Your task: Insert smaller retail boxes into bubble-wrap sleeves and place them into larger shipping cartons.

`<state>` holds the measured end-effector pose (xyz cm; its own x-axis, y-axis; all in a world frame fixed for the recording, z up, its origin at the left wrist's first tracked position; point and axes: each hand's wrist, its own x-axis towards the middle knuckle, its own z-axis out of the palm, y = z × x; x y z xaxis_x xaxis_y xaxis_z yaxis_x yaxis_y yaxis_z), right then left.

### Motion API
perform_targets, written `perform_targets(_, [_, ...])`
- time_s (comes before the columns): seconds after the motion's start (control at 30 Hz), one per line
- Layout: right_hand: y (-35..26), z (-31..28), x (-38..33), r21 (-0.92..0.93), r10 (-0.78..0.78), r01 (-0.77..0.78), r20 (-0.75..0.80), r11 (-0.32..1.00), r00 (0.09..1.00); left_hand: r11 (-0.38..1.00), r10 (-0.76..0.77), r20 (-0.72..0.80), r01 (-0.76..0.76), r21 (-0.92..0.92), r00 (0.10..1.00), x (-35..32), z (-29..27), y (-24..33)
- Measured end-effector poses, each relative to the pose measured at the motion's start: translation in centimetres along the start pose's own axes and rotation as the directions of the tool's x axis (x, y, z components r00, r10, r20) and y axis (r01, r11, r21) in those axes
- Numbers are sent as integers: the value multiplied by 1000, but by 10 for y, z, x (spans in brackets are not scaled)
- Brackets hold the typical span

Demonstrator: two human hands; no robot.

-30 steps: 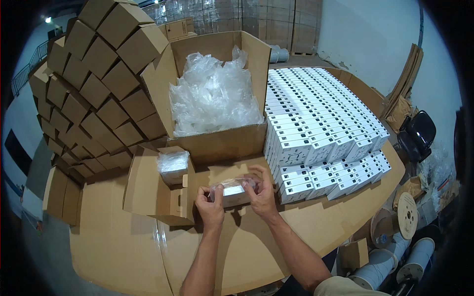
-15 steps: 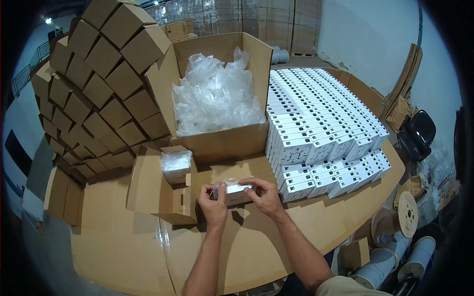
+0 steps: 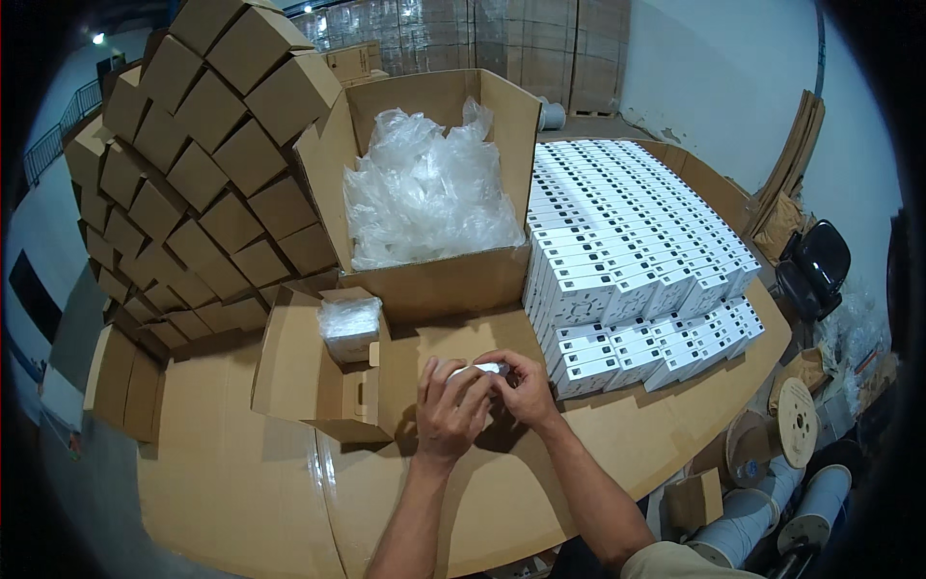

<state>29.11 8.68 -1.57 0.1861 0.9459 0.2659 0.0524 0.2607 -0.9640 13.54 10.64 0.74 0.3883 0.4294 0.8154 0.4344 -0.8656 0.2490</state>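
Note:
A small white box, apparently in a clear plastic bag, is between my hands above the cardboard-covered table. The fingers of my left hand curl over its near side and hide most of it. My right hand pinches its right end between thumb and fingers. Just left of my hands stands an open brown carton. Inside that carton are plastic-wrapped boxes at the far side, with a gap in front of them.
A large open carton full of clear plastic bags stands beyond my hands. Stacked white boxes fill the table's right side. Brown cartons pile high at left. Cable spools and a black chair are at right.
My left hand has turned over, and its fingers now wrap across the white box, covering more of it. My right hand keeps its pinch at the right end. The view has shifted slightly.

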Motion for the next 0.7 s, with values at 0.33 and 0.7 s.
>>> perform_targets(0.33, [-1,0,-6,-34,-2,2,-8,999,1000,999,-42,98,44,-20,994,-3,2,-4])
perform_targets(0.7, [3,-2,-3,-109,14,-17,-26,994,1000,876,-323,197,372,-308,926,1,-6,-22])
